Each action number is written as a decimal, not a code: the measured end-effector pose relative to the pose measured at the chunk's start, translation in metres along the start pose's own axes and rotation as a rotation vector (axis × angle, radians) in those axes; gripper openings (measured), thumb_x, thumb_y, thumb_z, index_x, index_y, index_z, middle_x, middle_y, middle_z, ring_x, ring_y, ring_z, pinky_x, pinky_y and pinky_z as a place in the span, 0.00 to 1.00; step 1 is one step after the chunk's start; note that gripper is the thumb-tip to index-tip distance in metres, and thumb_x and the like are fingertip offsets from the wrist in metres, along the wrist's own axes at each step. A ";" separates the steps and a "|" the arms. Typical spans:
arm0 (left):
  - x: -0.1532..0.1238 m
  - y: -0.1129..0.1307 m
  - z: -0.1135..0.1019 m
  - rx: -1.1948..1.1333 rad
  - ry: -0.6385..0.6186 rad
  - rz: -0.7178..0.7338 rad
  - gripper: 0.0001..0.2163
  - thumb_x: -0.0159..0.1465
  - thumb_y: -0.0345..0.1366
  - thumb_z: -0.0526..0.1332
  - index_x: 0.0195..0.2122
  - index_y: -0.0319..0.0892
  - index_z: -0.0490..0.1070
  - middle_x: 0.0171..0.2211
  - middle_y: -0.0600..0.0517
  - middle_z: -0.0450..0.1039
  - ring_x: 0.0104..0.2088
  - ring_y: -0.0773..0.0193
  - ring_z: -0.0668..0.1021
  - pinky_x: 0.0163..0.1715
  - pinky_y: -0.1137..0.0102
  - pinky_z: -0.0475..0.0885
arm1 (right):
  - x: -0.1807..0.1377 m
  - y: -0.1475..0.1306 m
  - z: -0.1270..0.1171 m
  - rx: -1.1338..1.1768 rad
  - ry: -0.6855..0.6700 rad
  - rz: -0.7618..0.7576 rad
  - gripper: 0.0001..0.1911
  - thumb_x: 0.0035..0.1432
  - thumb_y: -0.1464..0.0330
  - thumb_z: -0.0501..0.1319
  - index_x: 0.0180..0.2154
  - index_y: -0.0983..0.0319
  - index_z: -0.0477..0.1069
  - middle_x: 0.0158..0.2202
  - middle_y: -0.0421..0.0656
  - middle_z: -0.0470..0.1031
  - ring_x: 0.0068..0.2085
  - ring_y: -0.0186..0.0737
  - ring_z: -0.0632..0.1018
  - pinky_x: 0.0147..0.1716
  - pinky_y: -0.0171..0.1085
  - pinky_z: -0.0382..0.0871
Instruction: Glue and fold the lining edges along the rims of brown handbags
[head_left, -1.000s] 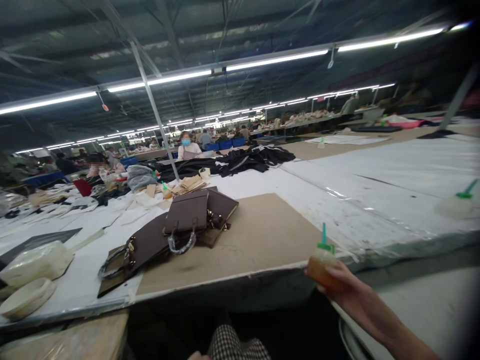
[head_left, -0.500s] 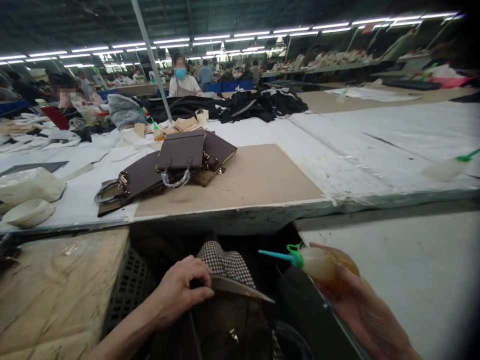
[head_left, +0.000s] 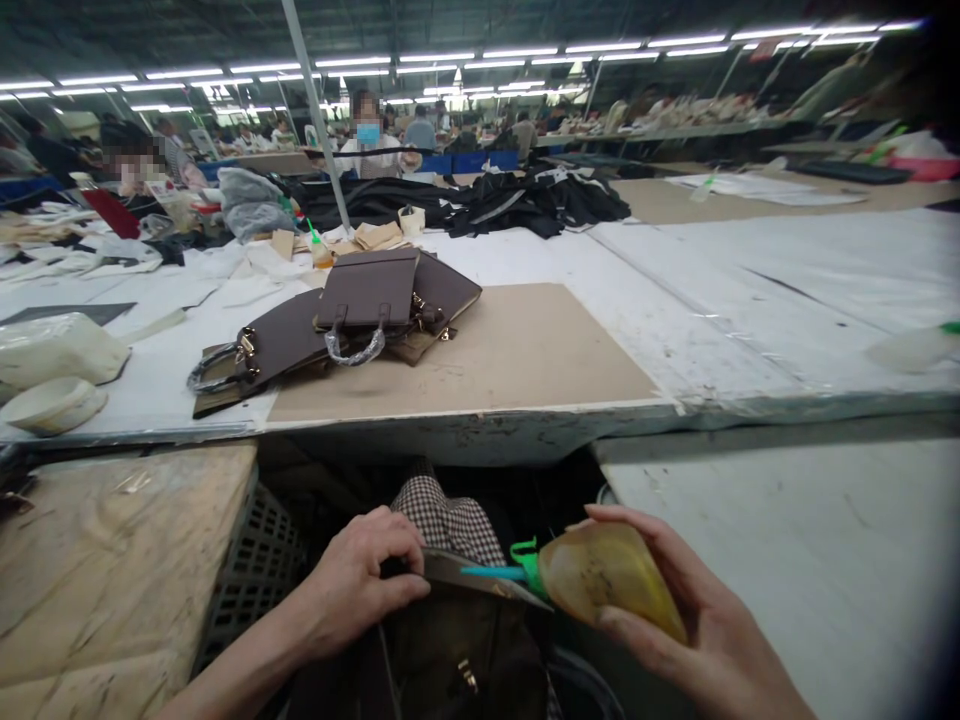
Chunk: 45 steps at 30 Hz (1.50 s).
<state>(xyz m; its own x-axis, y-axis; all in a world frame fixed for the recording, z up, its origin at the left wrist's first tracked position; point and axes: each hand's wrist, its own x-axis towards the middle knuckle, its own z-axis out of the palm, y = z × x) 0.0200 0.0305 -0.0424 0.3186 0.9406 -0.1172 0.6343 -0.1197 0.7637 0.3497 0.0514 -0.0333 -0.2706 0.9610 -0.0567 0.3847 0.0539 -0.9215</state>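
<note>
My right hand [head_left: 675, 610] is closed round a yellowish squeeze bottle [head_left: 600, 580] with a green cap and thin teal nozzle. The nozzle tip rests along the top edge of a brown bag piece [head_left: 465, 620] on my lap. My left hand [head_left: 360, 590] pinches that same edge from the left. Checked trousers [head_left: 446, 515] show just above the bag piece.
Several brown handbag pieces [head_left: 352, 310] lie stacked on a cardboard sheet [head_left: 525, 350] on the white table ahead. Pale lumps [head_left: 52, 350] sit far left, a wooden board [head_left: 112, 560] at lower left, another bottle [head_left: 911, 350] far right. Dark fabric [head_left: 487, 200] and people sit beyond.
My right hand brought the bottle down from the table edge to my lap and turned its nozzle onto the bag edge. My left hand came into view, gripping the bag piece.
</note>
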 end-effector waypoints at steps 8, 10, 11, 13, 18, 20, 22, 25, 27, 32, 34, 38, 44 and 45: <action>0.000 -0.003 0.001 0.008 0.012 0.009 0.07 0.58 0.30 0.71 0.29 0.44 0.73 0.41 0.59 0.77 0.43 0.65 0.74 0.46 0.70 0.62 | -0.005 0.013 0.010 -0.219 0.030 -0.094 0.28 0.59 0.56 0.64 0.58 0.50 0.58 0.57 0.45 0.70 0.52 0.48 0.78 0.47 0.37 0.78; 0.000 -0.003 0.001 0.005 0.016 0.009 0.07 0.58 0.30 0.71 0.29 0.44 0.73 0.41 0.59 0.77 0.44 0.64 0.74 0.46 0.70 0.62 | -0.006 0.014 0.010 -0.236 0.042 -0.125 0.27 0.60 0.57 0.64 0.57 0.49 0.59 0.56 0.45 0.70 0.51 0.47 0.78 0.47 0.35 0.78; 0.000 -0.003 0.001 0.004 0.018 0.007 0.07 0.58 0.30 0.71 0.29 0.44 0.73 0.41 0.59 0.77 0.44 0.64 0.74 0.46 0.70 0.62 | -0.006 0.014 0.010 -0.240 0.047 -0.142 0.26 0.60 0.58 0.64 0.57 0.50 0.59 0.56 0.45 0.70 0.51 0.47 0.79 0.47 0.35 0.78; 0.000 -0.003 0.001 0.003 0.017 0.007 0.07 0.58 0.31 0.71 0.28 0.44 0.73 0.41 0.58 0.77 0.43 0.64 0.74 0.46 0.70 0.62 | -0.005 0.014 0.011 -0.237 0.053 -0.168 0.26 0.60 0.58 0.65 0.56 0.50 0.60 0.55 0.45 0.71 0.51 0.46 0.79 0.47 0.34 0.77; -0.001 -0.002 0.000 0.001 0.012 0.007 0.07 0.58 0.30 0.71 0.28 0.44 0.73 0.40 0.59 0.77 0.43 0.65 0.74 0.46 0.70 0.62 | -0.002 0.012 0.013 -0.205 -0.013 -0.236 0.25 0.60 0.60 0.64 0.57 0.51 0.59 0.54 0.45 0.71 0.51 0.46 0.79 0.49 0.35 0.76; -0.001 -0.002 0.000 0.000 0.015 0.007 0.07 0.58 0.30 0.71 0.28 0.44 0.73 0.40 0.59 0.77 0.43 0.65 0.74 0.45 0.71 0.62 | -0.002 0.013 0.013 -0.231 -0.050 -0.273 0.27 0.59 0.62 0.65 0.57 0.51 0.59 0.55 0.46 0.70 0.52 0.48 0.77 0.51 0.37 0.75; -0.001 -0.002 0.000 0.002 0.014 0.004 0.07 0.58 0.30 0.71 0.28 0.44 0.73 0.39 0.59 0.77 0.43 0.65 0.74 0.45 0.71 0.62 | -0.001 0.016 0.012 -0.268 -0.077 -0.314 0.29 0.58 0.64 0.66 0.58 0.52 0.59 0.55 0.46 0.70 0.54 0.49 0.75 0.53 0.39 0.74; 0.000 -0.001 -0.001 0.005 0.015 -0.001 0.07 0.58 0.31 0.71 0.28 0.44 0.73 0.39 0.58 0.77 0.43 0.64 0.74 0.45 0.70 0.62 | 0.001 0.017 0.011 -0.245 -0.119 -0.387 0.28 0.57 0.67 0.66 0.57 0.52 0.59 0.55 0.47 0.69 0.56 0.51 0.74 0.55 0.41 0.72; 0.000 -0.001 -0.001 0.004 0.015 -0.001 0.07 0.58 0.31 0.70 0.28 0.44 0.73 0.40 0.58 0.77 0.43 0.64 0.74 0.45 0.70 0.62 | 0.002 0.014 0.013 -0.179 -0.141 -0.428 0.28 0.57 0.70 0.65 0.57 0.51 0.60 0.55 0.46 0.70 0.56 0.50 0.74 0.55 0.41 0.73; 0.000 0.000 -0.001 0.003 0.005 0.008 0.06 0.58 0.31 0.70 0.28 0.44 0.73 0.38 0.58 0.77 0.42 0.63 0.74 0.45 0.69 0.63 | 0.005 0.001 0.019 -0.137 -0.185 -0.509 0.29 0.55 0.75 0.64 0.56 0.49 0.62 0.53 0.45 0.72 0.53 0.48 0.76 0.50 0.38 0.76; 0.000 -0.001 0.000 0.006 0.005 0.005 0.07 0.58 0.31 0.70 0.28 0.44 0.73 0.38 0.58 0.77 0.42 0.64 0.74 0.45 0.70 0.63 | 0.006 0.000 0.020 -0.170 -0.195 -0.535 0.29 0.55 0.76 0.63 0.56 0.49 0.63 0.53 0.45 0.72 0.53 0.47 0.76 0.50 0.38 0.76; 0.000 -0.003 0.001 0.015 0.006 0.009 0.07 0.59 0.33 0.70 0.29 0.44 0.73 0.38 0.57 0.77 0.41 0.63 0.74 0.44 0.69 0.63 | 0.008 0.000 0.016 -0.239 -0.276 -0.564 0.28 0.57 0.77 0.60 0.57 0.50 0.64 0.55 0.45 0.73 0.53 0.46 0.77 0.48 0.38 0.77; 0.002 -0.005 0.001 0.031 -0.010 0.020 0.07 0.61 0.35 0.69 0.29 0.44 0.73 0.36 0.57 0.76 0.40 0.63 0.73 0.44 0.69 0.63 | 0.014 -0.025 0.005 -0.341 -0.358 -0.733 0.34 0.56 0.78 0.61 0.61 0.49 0.60 0.53 0.45 0.76 0.50 0.47 0.79 0.43 0.39 0.78; 0.002 -0.004 0.001 0.031 -0.011 0.021 0.07 0.61 0.36 0.69 0.29 0.44 0.73 0.36 0.57 0.76 0.40 0.63 0.73 0.44 0.69 0.63 | 0.015 -0.028 0.004 -0.355 -0.366 -0.755 0.35 0.55 0.78 0.62 0.61 0.49 0.60 0.52 0.44 0.77 0.49 0.47 0.79 0.42 0.39 0.78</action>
<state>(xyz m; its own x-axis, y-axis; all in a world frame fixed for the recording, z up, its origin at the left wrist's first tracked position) 0.0186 0.0327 -0.0465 0.3400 0.9341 -0.1088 0.6489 -0.1493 0.7461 0.3315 0.0636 -0.0094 -0.8006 0.4939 0.3393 0.2246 0.7723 -0.5943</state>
